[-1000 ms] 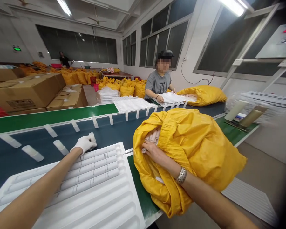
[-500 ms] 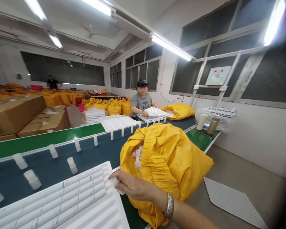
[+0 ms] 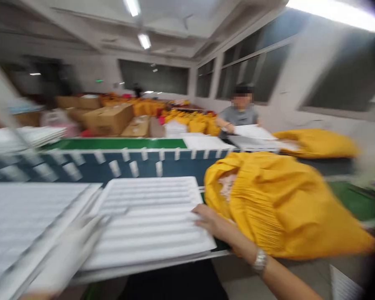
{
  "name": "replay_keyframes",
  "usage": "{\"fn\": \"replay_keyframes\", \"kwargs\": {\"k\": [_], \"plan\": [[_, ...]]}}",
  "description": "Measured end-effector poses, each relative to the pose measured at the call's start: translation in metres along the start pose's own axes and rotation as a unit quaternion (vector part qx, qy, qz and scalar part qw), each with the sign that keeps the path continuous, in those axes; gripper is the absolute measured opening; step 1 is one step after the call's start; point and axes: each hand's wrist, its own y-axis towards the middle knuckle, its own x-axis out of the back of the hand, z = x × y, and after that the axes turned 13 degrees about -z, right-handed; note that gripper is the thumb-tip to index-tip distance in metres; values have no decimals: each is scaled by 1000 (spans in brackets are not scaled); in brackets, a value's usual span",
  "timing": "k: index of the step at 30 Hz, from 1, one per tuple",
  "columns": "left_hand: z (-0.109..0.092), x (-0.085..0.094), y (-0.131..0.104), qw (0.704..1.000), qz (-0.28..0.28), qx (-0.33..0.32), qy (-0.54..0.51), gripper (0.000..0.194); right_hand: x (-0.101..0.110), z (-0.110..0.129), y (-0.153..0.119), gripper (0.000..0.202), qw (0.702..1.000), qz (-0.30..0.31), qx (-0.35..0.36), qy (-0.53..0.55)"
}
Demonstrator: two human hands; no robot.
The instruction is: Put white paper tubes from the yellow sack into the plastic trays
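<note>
A white ridged tray (image 3: pixel 150 225) lies in front of me, with a row of white tubes along its far side. My right hand (image 3: pixel 210 221), bare with a silver bracelet at the wrist, lies on the tray's right edge, fingers apart. My left hand (image 3: pixel 71 250) wears a white glove, its fingers stretched out at the tray's left side; motion blurs it. Beside it on the left is another white tray or stack of trays (image 3: pixel 28 221), also smeared. An open yellow sack (image 3: pixel 278 204) lies to the right, pale tubes (image 3: pixel 228 185) showing in its mouth.
A dark blue belt (image 3: pixel 187 166) runs across behind the trays, with several small white tubes (image 3: pixel 133 168) standing on it. Across it a co-worker (image 3: pixel 239 112) handles a white tray (image 3: pixel 253 132) near another yellow sack (image 3: pixel 318 143). Cardboard boxes (image 3: pixel 109 118) stand at the back left.
My view has swung left, and my gloved left hand has come into sight. The right hand pinched small whitish tubes before; now it lies on the tray's edge and no tubes show in it.
</note>
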Motion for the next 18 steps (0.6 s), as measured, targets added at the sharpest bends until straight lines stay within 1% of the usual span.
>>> {"fn": "replay_keyframes", "kwargs": {"k": [1, 2, 3, 4, 6, 8, 9, 11, 12, 14, 16, 18], "plan": [[13, 14, -24, 1000, 10, 20, 19, 30, 1, -7, 0, 27, 1000, 9, 6, 18], [23, 26, -44, 999, 22, 36, 34, 28, 0, -15, 1, 28, 999, 13, 12, 34], [30, 34, -58, 997, 34, 49, 46, 25, -2, -22, 4, 30, 999, -7, 7, 47], [35, 39, -66, 996, 43, 60, 54, 23, -4, -28, 6, 33, 998, -17, -2, 57], [41, 43, -68, 994, 53, 76, 64, 21, -8, -32, 7, 37, 997, -8, -15, 70], [41, 44, -60, 994, 55, 74, 62, 19, -12, -25, 7, 39, 996, -5, -26, 83], [39, 44, -56, 994, 56, 68, 57, 18, -14, -19, 8, 37, 995, -16, -32, 88], [27, 44, -52, 996, 57, 52, 43, 21, -20, 0, 13, 32, 993, -48, -32, 102], [18, 43, -52, 997, 59, 43, 34, 24, -22, 11, 17, 29, 992, -63, -23, 112], [-6, 40, -56, 997, 68, 37, -1, 28, -27, 33, 28, 26, 986, -69, 29, 147], [-35, 35, -62, 992, 83, 62, -73, 29, -30, 52, 38, 26, 979, -74, 75, 176], [-63, 31, -66, 975, 114, 95, -163, 30, -29, 64, 45, 29, 975, -58, 106, 185]]}}
